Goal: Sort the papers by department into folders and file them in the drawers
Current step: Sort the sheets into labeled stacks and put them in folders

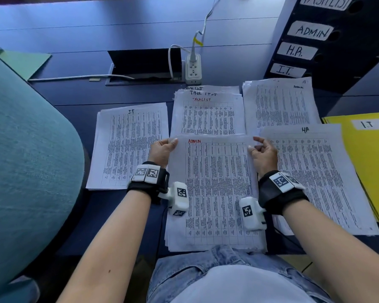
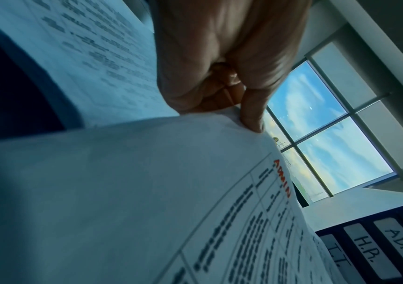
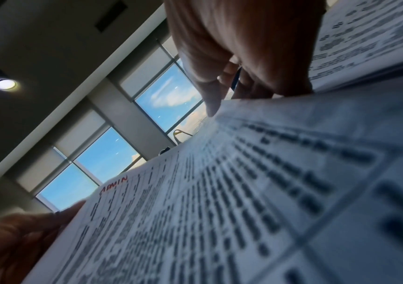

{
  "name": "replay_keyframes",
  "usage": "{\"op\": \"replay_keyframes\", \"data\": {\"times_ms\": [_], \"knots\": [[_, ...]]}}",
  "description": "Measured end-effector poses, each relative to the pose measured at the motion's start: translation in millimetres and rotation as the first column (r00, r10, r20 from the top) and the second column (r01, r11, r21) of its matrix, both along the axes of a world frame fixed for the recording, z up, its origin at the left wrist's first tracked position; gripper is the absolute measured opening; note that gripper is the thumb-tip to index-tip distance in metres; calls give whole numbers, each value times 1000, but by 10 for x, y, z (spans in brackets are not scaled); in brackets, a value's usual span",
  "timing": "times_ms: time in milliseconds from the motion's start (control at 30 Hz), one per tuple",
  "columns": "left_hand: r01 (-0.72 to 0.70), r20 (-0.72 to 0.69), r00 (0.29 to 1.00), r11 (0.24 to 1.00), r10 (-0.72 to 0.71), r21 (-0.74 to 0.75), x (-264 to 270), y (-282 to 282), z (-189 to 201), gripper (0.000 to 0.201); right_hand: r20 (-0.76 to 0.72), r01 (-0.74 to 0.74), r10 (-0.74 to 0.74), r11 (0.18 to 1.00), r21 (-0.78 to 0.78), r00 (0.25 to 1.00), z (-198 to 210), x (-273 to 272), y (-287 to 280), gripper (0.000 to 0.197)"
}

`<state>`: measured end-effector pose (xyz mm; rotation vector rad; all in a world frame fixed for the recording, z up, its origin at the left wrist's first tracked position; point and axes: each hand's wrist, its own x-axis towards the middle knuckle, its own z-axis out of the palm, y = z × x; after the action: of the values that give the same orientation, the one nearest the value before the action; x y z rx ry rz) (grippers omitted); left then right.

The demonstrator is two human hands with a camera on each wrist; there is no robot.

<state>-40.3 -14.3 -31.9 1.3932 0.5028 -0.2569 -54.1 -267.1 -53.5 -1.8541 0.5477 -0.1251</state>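
Two hands on one sheet, centre of the frame. Far left, a teal chair [image 1: 26, 149] fills the edge, with a green folder [image 1: 24, 62] at upper left on the dark worktop [image 1: 79, 95]. Next, the IT pile [image 1: 129, 147] lies flat. The left hand [image 1: 162, 150] pinches the top-left corner of the ADMIN sheet [image 1: 214, 189], thumb on top, fingers [image 2: 254, 115] curled beneath. That sheet tops a stack at lower centre, its top edge lifted. Above it sits the TASKLIST pile [image 1: 208, 114], and a power strip [image 1: 193, 68] beyond. The right hand [image 1: 264, 155] holds the top-right corner, fingers narrow on the edge. Right again, the HR pile [image 1: 315, 176], another pile [image 1: 280, 103] above it, yellow folders [image 1: 370, 162] labelled I.T, and labelled drawers [image 1: 328, 40] at upper right.
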Motion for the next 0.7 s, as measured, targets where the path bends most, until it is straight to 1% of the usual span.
{"op": "replay_keyframes", "data": {"times_ms": [100, 200, 267, 333, 400, 467, 533, 600, 633, 700], "knots": [[-27, 4, 1000, 999, 27, 21, -1, 13, 8, 11, 0, -92, 92, 996, -22, 996, 118, -28, 29, 42], [-26, 22, 999, 1000, 27, -5, -25, 2, 9, 8, -38, -172, 170, 984, -53, 985, 167, -27, 51, 45], [-40, 34, 999, 999, 41, -28, -39, -13, 8, 12, -75, -203, 197, 976, -78, 978, 163, -7, 55, 47], [-67, 23, 997, 997, 68, -43, -44, -22, 15, 22, -111, -202, 191, 975, -98, 975, 147, 19, 44, 42], [-59, -20, 998, 997, 58, -46, -45, -11, 26, 29, -132, -187, 169, 973, -136, 977, 133, 30, 33, 32], [-43, -42, 998, 994, 39, -99, -61, 5, 61, 31, -143, -173, 145, 964, -202, 979, 125, 35, 49, 26], [-42, -43, 998, 985, 35, -170, -73, 18, 111, 31, -203, -175, 111, 926, -335, 973, 136, 39, 105, 27], [-20, -35, 999, 975, 12, -220, -78, 25, 158, 30, -257, -225, 114, 859, -460, 960, 199, 19, 184, 29], [2, -28, 1000, 973, -8, -232, -81, 22, 175, 29, -251, -259, 151, 836, -484, 956, 232, 10, 226, 29], [52, -11, 998, 975, -55, -216, -90, 18, 202, 26, -170, -332, 285, 816, -474, 943, 287, -1, 324, 30]]}}
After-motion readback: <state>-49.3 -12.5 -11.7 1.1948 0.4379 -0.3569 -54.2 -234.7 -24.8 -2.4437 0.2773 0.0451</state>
